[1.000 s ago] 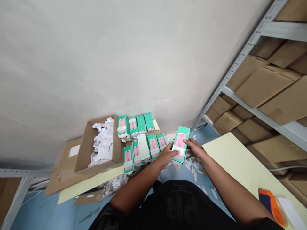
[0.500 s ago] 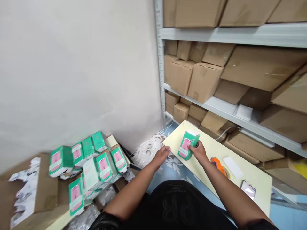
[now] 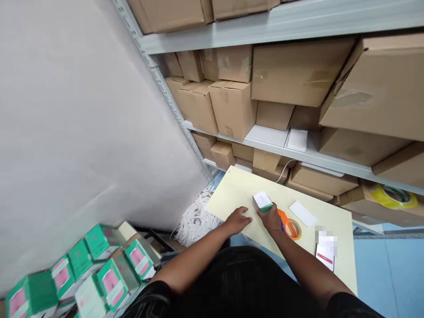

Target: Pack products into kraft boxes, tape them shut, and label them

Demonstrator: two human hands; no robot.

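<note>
Your right hand (image 3: pixel 270 217) is gripping the green-and-white box (image 3: pixel 263 200) low, white end up, over the bench (image 3: pixel 233 190) (contact unclear), probably for steadiness; your left hand (image 3: pixel 237 221) is hovering, spread, empty, one grip seemingly sufficing.

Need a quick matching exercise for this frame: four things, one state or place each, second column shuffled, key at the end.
Things
1. Box in the right hand
2. Left hand
3. White strips
4. Phone

States and places
A. Heaped beside the wall
B. Open, holding nothing
C. Lying on the pale table, screen lit
D. White on the end, green below it

Pairs: 1-D, 2-B, 3-A, 4-C
</note>
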